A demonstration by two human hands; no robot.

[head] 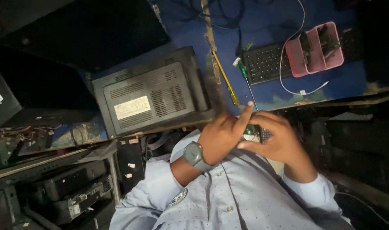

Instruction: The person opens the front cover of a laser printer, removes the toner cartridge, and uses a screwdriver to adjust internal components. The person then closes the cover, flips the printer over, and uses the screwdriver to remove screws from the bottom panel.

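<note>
Head view. The left hand (222, 136), a grey wristwatch (195, 156) on its wrist, and the right hand (278, 138) meet just off the near edge of the blue table (262, 25), together gripping a small green circuit board (255, 133), mostly hidden between them; the left forefinger points up. On the table: a dark grey device (154, 96) at the near edge, a yellow-handled screwdriver (226, 81) and a green-handled screwdriver (245, 79) beside it, a black keyboard (264, 64) farther back, a pink organiser tray (315, 49) partly over it.
</note>
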